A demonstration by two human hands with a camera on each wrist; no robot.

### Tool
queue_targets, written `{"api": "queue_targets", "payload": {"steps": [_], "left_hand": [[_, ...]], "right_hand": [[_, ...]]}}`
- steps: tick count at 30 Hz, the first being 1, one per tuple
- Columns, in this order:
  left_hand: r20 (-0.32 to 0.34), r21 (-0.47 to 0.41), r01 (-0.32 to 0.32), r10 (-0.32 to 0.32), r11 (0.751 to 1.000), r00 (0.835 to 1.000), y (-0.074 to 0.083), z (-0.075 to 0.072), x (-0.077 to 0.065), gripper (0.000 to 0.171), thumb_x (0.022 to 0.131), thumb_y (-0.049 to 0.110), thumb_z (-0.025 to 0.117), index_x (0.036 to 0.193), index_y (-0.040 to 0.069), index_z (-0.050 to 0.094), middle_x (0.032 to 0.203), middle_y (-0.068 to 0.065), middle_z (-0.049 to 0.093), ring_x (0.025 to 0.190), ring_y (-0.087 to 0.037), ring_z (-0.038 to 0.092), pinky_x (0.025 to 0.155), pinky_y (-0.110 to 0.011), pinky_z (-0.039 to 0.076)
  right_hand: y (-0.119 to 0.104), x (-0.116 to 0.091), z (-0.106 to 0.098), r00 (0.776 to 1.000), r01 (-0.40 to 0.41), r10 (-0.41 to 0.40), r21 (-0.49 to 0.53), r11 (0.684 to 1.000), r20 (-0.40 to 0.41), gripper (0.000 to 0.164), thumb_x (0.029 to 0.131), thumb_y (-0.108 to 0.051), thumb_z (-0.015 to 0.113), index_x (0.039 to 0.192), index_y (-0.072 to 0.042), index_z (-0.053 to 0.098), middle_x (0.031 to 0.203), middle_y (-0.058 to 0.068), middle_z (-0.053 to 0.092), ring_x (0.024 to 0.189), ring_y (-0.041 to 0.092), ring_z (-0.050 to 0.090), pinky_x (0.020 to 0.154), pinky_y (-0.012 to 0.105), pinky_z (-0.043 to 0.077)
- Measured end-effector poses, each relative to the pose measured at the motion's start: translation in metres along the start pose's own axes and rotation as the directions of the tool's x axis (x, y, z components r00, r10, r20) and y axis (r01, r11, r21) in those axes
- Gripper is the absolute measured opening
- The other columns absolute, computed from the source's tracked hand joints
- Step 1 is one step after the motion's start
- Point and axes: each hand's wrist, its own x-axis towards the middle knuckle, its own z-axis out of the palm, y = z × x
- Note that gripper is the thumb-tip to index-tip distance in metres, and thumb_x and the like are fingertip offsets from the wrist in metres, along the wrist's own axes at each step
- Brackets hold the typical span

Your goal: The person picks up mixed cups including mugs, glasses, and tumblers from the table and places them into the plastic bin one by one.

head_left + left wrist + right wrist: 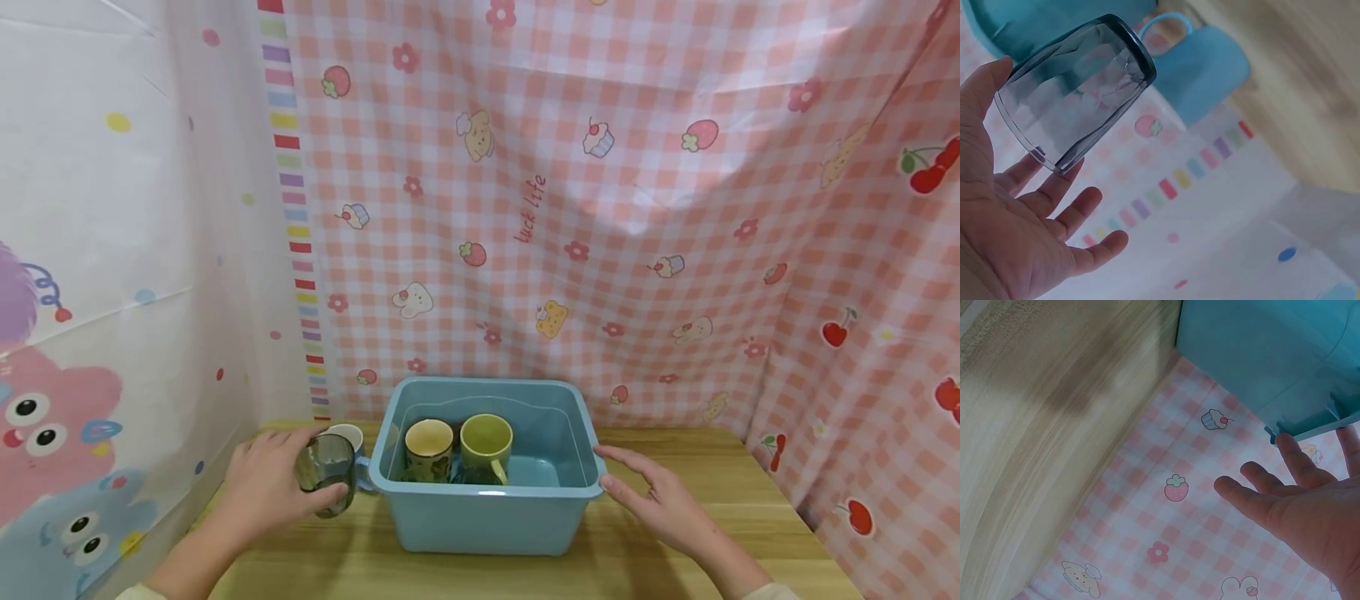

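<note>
My left hand [272,485] holds a see-through grey drinking glass [327,475] by its rim, thumb on one side and fingertips on the other. In the left wrist view the glass [1079,94] is tilted, its thick dark base pointing away from the palm. Just behind it stands a blue mug [1200,72] with a white inside, close to the left side of a blue plastic tub [491,521]. Fingers nearly straight, my right hand [660,498] touches the tub's right rim.
Inside the tub stand a cream cup [429,442] with a dark pattern and a green mug [486,435]; a dark glass item [476,476] shows low beside them. Everything is on a wooden table [712,467]. Checked cloth [525,208] hangs behind and at the right, white cloth [150,208] at the left.
</note>
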Motion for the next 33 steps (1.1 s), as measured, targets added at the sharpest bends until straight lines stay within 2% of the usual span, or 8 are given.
{"api": "queue_targets", "payload": {"steps": [6,14,24,33], "left_hand": [[-0.030,-0.004,-0.015,0.015,1.000,0.999,-0.005,-0.023,0.005,0.086,0.075,0.066,0.089,0.142,0.018,0.065,0.130,-0.016,0.075,0.121,-0.044,0.065,0.097,-0.074,0.044],[-0.034,-0.001,-0.006,0.006,1.000,0.999,-0.005,-0.053,0.017,0.091,0.077,0.069,0.086,0.145,0.013,0.063,0.130,-0.023,0.073,0.121,-0.048,0.063,0.097,-0.074,0.043],[-0.101,0.000,-0.046,0.045,0.999,0.994,0.001,-0.073,0.031,0.089,0.078,0.063,0.088,0.145,0.011,0.062,0.126,-0.027,0.073,0.117,-0.049,0.064,0.095,-0.076,0.043],[-0.136,-0.022,-0.059,0.056,0.998,0.989,0.016,-0.085,0.042,0.084,0.079,0.062,0.088,0.145,0.015,0.063,0.124,-0.023,0.074,0.114,-0.044,0.063,0.093,-0.070,0.043]], "right_hand": [[0.002,-0.001,0.002,1.000,0.008,-0.008,-0.009,1.000,-0.006,0.041,0.107,-0.032,0.067,0.148,-0.028,0.065,0.151,0.002,0.067,0.140,0.038,0.058,0.105,0.061,0.055],[0.004,-0.001,0.002,1.000,0.003,-0.003,0.001,1.000,-0.007,0.041,0.107,-0.032,0.066,0.148,-0.029,0.065,0.152,0.001,0.066,0.142,0.038,0.057,0.106,0.063,0.053],[0.005,0.000,0.003,1.000,0.008,-0.008,0.004,1.000,-0.001,0.041,0.108,-0.033,0.065,0.148,-0.027,0.064,0.152,0.003,0.066,0.143,0.037,0.057,0.106,0.064,0.053],[0.005,0.001,0.001,1.000,0.008,-0.009,0.018,1.000,0.001,0.041,0.108,-0.032,0.066,0.149,-0.028,0.064,0.153,0.003,0.065,0.143,0.038,0.056,0.107,0.065,0.052]]}}
